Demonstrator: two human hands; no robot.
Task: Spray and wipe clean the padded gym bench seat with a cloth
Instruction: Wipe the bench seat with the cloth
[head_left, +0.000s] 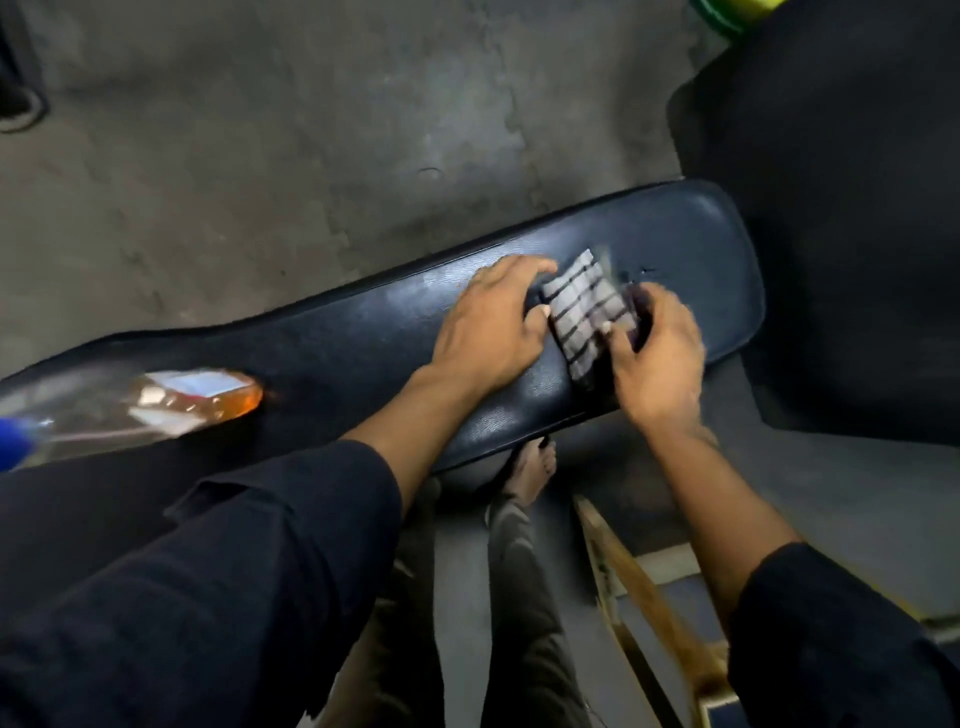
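While both hands work the cloth (587, 317), it sits folded on the bench seat (363, 332), toward the right end of the pad, just short of the rounded tip. Looks like you're refolding or squaring it up to get a pad w/ a fresh face before wiping; that's a guess from the pose.

Left hand (493, 332): palm down, flat on the seat, fingers spread and mostly straight, thumb tip touching the cloth's left edge. Pins the cloth so it doesn't slide on the slick vinyl. Forearm comes in from near-left, sleeve pushed up.

Right hand (657, 358): fingers curled, pinching the cloth's right/near edge. Blurred, so exact grip is hard to read. Wrist cocked, forearm in from near-right.

Spray bottle (156, 410) lies on its side on the seat's left part, well apart from the hands, amber liquid inside, blue top at frame edge. Parked there prob. to free both hands and stay w/in reach.

Seat surface shows dull patches near left hand; can't tell if wet.
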